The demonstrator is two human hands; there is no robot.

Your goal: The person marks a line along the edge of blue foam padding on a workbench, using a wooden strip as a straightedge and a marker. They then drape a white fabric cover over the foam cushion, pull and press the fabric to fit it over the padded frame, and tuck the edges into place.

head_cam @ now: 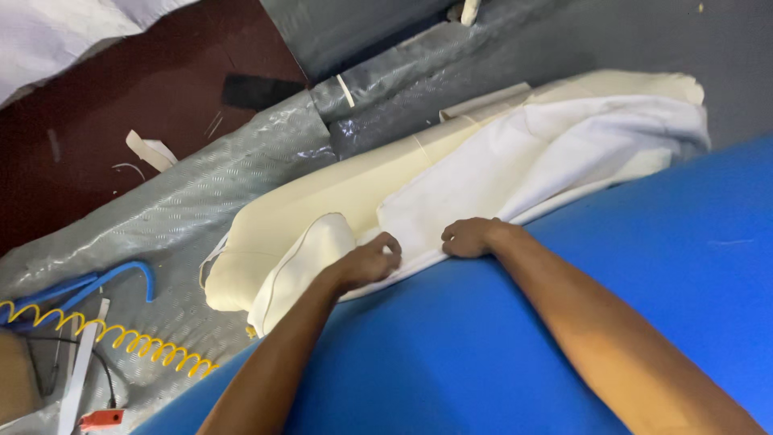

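Note:
A long cream foam pad (322,193) lies over the edge of a blue padded surface (499,346), with a white fabric cover (555,153) draped on its right part. My left hand (369,262) pinches the white fabric's lower edge beside a rounded cream end piece (302,258). My right hand (471,236) grips the same fabric edge a little to the right, fingers curled over it. Both forearms reach in across the blue surface.
Grey patterned sheeting (185,201) covers the floor area beyond the pad. A yellow coiled hose (121,338) and a blue hose (105,282) lie at the lower left, near a small red tool (101,417). Dark red floor (145,89) with white scraps shows at the upper left.

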